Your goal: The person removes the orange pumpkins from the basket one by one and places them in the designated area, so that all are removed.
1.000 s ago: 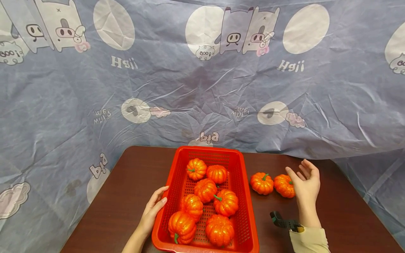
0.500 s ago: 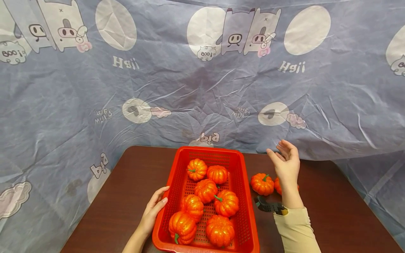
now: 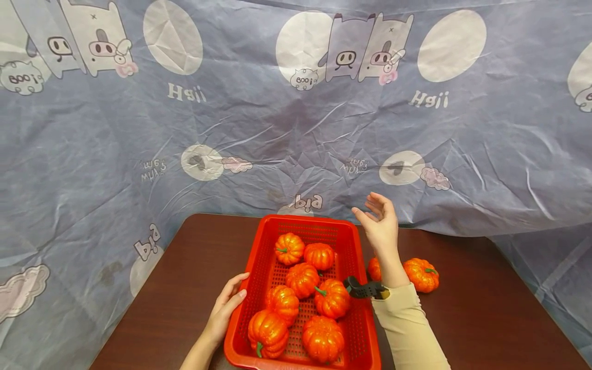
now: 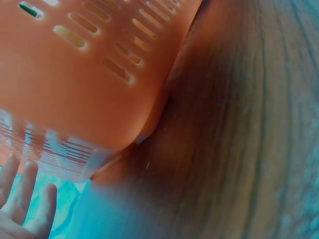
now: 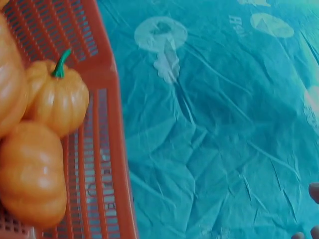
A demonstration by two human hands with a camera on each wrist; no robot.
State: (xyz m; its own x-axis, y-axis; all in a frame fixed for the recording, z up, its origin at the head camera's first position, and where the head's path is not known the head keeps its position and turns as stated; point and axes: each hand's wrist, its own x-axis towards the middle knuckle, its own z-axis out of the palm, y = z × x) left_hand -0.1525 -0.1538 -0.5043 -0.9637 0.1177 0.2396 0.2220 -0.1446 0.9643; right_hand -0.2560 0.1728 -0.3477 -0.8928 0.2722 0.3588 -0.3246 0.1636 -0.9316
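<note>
The basket [image 3: 305, 220] stands on the table [image 3: 485, 308] before you, seven pumpkins [image 3: 302, 280] inside. Your left hand [image 3: 221, 313] touches its left rim, fingers relaxed and slightly spread. Your right hand [image 3: 383, 226] is raised near its far right corner, thumb and fingers apart. Right of the basket sit two more pumpkins [image 3: 421, 275], one partly behind your forearm [image 3: 393, 272]. Printed cloth [image 3: 259, 118] hangs beyond.

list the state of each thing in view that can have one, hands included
Red basket, upright on the table, open-topped
Seven pumpkins, lying loose in the basket
Two pumpkins, on the table, one partly hidden by the right arm
Left hand, against the basket's left rim
Right hand, raised, holding nothing
Patterned cloth, hanging, wrinkled
</note>
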